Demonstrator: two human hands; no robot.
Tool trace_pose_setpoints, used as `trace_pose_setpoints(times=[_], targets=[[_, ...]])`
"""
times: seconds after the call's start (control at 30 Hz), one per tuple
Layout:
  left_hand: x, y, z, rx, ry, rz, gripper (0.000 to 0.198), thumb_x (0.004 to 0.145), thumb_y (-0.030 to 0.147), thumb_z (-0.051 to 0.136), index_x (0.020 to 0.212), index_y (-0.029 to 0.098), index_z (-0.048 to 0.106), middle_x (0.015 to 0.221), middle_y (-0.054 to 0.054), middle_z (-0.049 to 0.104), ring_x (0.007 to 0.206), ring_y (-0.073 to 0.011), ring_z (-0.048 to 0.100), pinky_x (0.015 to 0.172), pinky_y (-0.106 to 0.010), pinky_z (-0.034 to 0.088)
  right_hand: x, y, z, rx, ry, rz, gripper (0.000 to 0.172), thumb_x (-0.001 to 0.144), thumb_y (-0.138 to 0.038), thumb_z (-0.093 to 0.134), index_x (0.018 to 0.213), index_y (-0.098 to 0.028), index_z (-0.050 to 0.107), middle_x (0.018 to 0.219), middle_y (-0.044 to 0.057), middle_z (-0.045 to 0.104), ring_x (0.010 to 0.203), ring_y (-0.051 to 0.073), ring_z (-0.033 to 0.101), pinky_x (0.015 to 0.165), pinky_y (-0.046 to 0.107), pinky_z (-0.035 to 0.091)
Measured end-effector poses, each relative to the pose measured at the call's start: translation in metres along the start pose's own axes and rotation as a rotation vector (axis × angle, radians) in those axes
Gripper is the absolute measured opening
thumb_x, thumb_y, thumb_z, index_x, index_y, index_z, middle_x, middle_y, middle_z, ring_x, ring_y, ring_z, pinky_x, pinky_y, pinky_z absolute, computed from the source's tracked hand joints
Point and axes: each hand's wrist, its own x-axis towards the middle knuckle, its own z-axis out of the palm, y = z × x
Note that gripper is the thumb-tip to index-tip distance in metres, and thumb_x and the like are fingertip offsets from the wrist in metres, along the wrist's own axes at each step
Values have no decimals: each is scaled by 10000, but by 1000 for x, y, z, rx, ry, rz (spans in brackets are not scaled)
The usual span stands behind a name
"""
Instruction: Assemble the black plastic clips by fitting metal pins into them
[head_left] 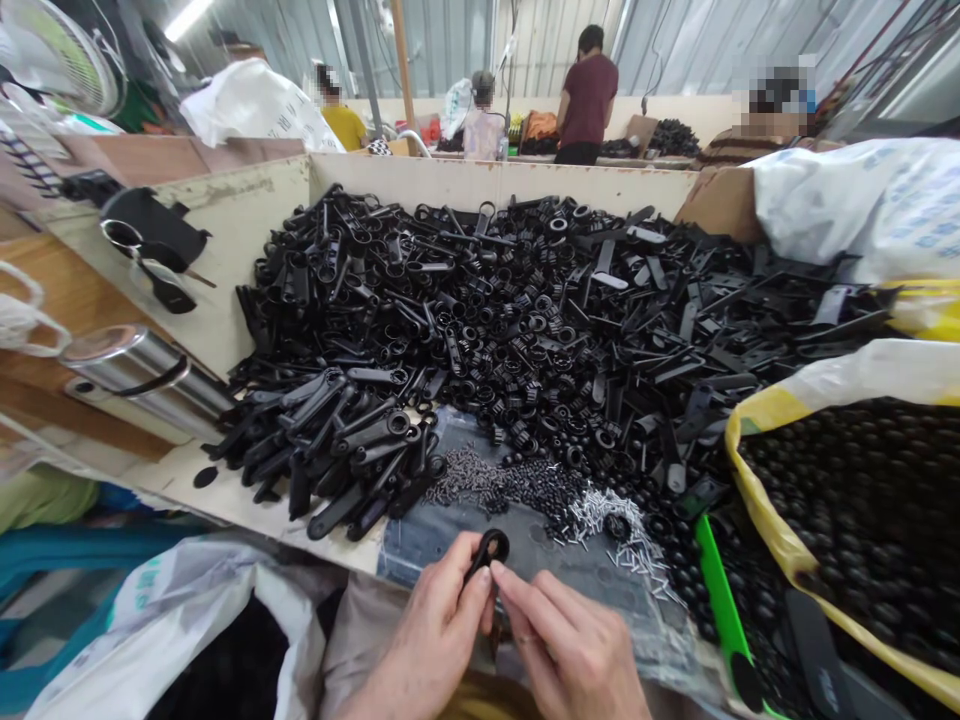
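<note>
In my left hand (pixel 439 610) is a black plastic part with a ring-shaped end (pixel 495 546), gripped between thumb and fingers. The fingertips of my right hand (pixel 562 630) are pinched together at the lower edge of that ring; whatever they hold, if anything, is too small to make out. Just beyond my hands, silver pins (pixel 611 515), small black pieces (pixel 536 490) and small grey-brown pieces (pixel 465 478) lie in little heaps on a grey mat (pixel 427 545). Left of them is a stack of black handle-like parts (pixel 352 440).
A large heap of black ring and arm parts (pixel 487 320) fills the walled table. At right stands a yellow-edged sack (pixel 739 470) of round black pieces beside a green strip (pixel 720 580). A steel flask (pixel 150 370) is at left, an open white sack (pixel 180 600) below. Several people work behind.
</note>
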Motion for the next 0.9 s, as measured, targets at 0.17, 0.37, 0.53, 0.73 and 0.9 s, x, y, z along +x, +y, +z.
trace_pose_setpoints(times=[0.17, 0.37, 0.53, 0.73, 0.9], targets=[[2, -9, 0, -96, 19, -24, 348, 1022, 510, 459, 1109, 218, 628, 753, 7, 602, 724, -178, 543, 708, -284, 440, 3, -5, -20, 19, -150, 111, 357, 1112, -407, 411, 1389, -248, 571, 939, 39, 745, 751, 168, 753, 651, 226, 587], [5, -11, 0, -175, 22, -50, 441, 985, 594, 517, 1141, 198, 634, 668, 38, 539, 653, -156, 490, 625, -260, 390, 9, -3, -25, -14, -199, 60, 363, 1118, -222, 252, 1226, -241, 598, 933, 48, 728, 751, 178, 761, 639, 242, 599], [5, -13, 1, -163, 17, -40, 417, 998, 570, 507, 1133, 201, 648, 672, 32, 560, 664, -159, 504, 645, -264, 396, 11, 3, -15, -113, -284, 66, 401, 1106, -166, 261, 1256, -210, 630, 898, 50, 742, 674, 186, 767, 589, 246, 576], [5, -5, 0, -141, 33, -42, 368, 1004, 527, 514, 1111, 201, 648, 661, 40, 561, 655, -159, 513, 661, -264, 407, 14, 1, -13, -178, -260, 35, 415, 1016, -51, 312, 1177, -186, 669, 833, 42, 739, 607, 190, 749, 535, 261, 541], [8, -5, 4, -155, 58, -58, 332, 969, 528, 559, 997, 206, 635, 643, 46, 547, 609, -149, 492, 605, -252, 398, 16, -3, -8, -271, -279, 46, 414, 872, 13, 449, 1162, -194, 661, 782, 8, 728, 560, 198, 736, 480, 286, 496]])
